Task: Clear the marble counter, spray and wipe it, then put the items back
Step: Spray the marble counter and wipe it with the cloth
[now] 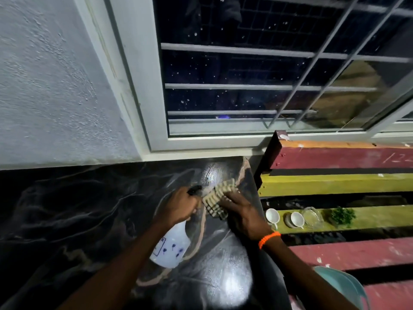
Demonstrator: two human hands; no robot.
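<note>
The black marble counter with pale veins fills the lower left. My left hand is shut on a white spray bottle, its black nozzle pointing toward the counter's far right corner. My right hand, with an orange bracelet on the wrist, presses a striped beige cloth flat on the counter just in front of the nozzle. The counter surface near the cloth shines wet. Two white cups, a clear glass dish and a small green plant sit on the yellow plank to the right.
A slatted bench of red and yellow planks adjoins the counter's right edge, with dark gaps between them. A barred window and a grey textured wall stand behind the counter. A teal object lies at the lower right.
</note>
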